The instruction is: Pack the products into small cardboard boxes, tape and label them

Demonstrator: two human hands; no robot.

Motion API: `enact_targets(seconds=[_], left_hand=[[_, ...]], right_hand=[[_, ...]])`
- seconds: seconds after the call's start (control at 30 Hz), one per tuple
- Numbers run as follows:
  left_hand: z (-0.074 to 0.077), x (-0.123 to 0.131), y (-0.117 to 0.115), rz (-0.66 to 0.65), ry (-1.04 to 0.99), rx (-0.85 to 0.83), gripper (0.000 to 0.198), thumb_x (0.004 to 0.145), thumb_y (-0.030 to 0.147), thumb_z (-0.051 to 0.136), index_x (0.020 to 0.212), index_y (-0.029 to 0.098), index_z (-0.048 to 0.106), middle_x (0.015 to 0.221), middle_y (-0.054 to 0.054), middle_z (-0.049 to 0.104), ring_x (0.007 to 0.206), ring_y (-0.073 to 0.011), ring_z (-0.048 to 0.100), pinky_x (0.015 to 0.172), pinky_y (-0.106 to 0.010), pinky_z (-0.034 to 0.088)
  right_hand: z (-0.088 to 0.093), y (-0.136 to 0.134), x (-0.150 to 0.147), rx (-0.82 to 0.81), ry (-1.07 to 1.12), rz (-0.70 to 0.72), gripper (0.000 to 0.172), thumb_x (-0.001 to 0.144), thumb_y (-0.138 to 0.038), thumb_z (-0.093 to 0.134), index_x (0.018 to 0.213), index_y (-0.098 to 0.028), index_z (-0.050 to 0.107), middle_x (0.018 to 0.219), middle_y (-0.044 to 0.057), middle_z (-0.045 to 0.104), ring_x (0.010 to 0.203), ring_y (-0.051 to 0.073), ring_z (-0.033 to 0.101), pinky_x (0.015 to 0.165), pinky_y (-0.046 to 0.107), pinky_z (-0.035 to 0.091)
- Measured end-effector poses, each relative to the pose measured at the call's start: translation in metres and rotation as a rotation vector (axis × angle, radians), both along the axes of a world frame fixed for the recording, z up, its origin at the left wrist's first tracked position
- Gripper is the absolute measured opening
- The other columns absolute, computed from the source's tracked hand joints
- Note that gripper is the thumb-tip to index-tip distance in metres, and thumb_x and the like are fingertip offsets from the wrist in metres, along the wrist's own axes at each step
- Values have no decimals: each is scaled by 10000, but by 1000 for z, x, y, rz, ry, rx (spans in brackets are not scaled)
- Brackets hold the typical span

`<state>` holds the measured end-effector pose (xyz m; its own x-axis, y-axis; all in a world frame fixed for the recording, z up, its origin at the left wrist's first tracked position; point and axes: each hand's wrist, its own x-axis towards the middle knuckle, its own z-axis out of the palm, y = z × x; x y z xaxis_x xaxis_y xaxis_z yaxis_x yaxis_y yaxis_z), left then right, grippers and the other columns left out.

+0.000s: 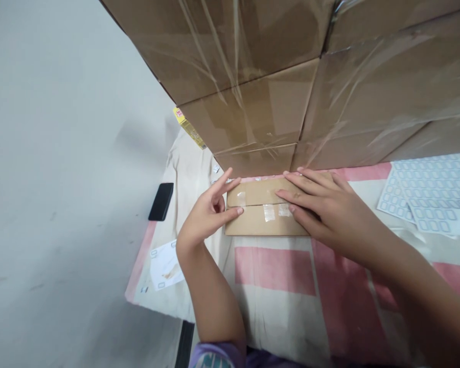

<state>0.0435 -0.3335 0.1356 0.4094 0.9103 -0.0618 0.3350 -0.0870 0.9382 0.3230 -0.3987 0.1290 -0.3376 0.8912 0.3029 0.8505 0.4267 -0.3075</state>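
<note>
A flat brown cardboard box [260,223] lies on the cloth-covered table, with a seam along its top and small pieces of clear tape across or near the seam. At the box's left end is my left hand [210,209], its fingers apart and the thumb resting on the top edge area. My right hand [322,202] lies over the right part of the box, fingers spread flat on the cardboard, hiding that end.
Large cardboard boxes [268,107] wrapped in clear film stand behind. A yellow box [190,128] and a black phone [161,202] are at left, near a printed paper [165,267]. Sticker sheets [433,191] lie at right on the pink-and-white cloth [276,268].
</note>
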Motion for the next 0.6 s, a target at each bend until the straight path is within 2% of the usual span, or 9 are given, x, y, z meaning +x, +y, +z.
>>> enact_targets(seconds=[0.07,0.13,0.23,0.33,0.6], left_hand=[[-1,-1,1,17,34,18,857,787,300,840,1531,447,440,1595,-99,468,600,-75,518,610,-286,483],[-2,-1,2,21,82,0,856,788,346,836,1542,412,436,1604,-100,449,651,-87,539,672,-302,508],[-3,-1,3,-4,156,-88,858,811,435,809,1563,369,402,1555,-86,496,875,-163,620,812,-339,528],[-2,0,4,-31,188,-153,825,819,491,792,1536,345,412,1516,-75,515,1064,-229,619,892,-367,520],[-4,11,7,18,129,-116,433,851,463,744,1208,284,575,1259,-26,629,981,-199,608,810,-309,483]], right_hand=[[0,0,0,4,1,-3,389,1013,-290,460,1331,-292,685,1561,62,530,1446,349,481,1107,615,424],[-1,0,0,11,-1,-3,390,1019,-290,451,1327,-283,689,1557,67,536,1440,350,487,1105,615,427],[-1,0,0,19,4,1,388,1021,-292,451,1321,-275,696,1546,74,547,1429,356,499,1099,617,434],[-2,0,0,23,14,2,384,1016,-289,462,1320,-278,698,1543,74,551,1428,358,500,1097,621,436],[-3,1,-1,25,5,-13,380,1026,-301,444,1301,-286,706,1548,65,545,1432,350,500,1095,607,438]])
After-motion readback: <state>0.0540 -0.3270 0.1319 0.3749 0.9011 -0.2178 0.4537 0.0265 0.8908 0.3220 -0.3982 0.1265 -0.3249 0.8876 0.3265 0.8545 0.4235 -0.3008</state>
